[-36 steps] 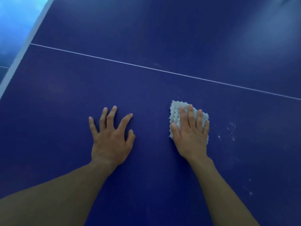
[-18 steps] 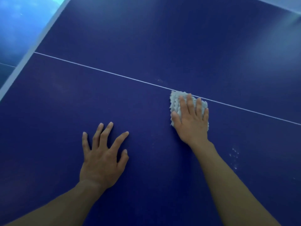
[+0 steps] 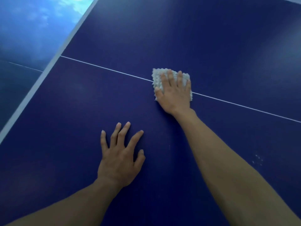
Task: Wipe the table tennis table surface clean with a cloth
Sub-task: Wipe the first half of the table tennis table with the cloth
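We see through one wide-angle head camera, looking forward and steeply down. It hangs close over the table (image 3: 211, 38).

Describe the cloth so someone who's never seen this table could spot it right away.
On the dark blue table, follow the thin white line. The cloth lies across it under the right hand. It is the only pale, nubbly thing there.

No text, label or number can be read.
The table (image 3: 211, 38) bears only a thin white line (image 3: 105, 68); the far left seems too blurred to tell.
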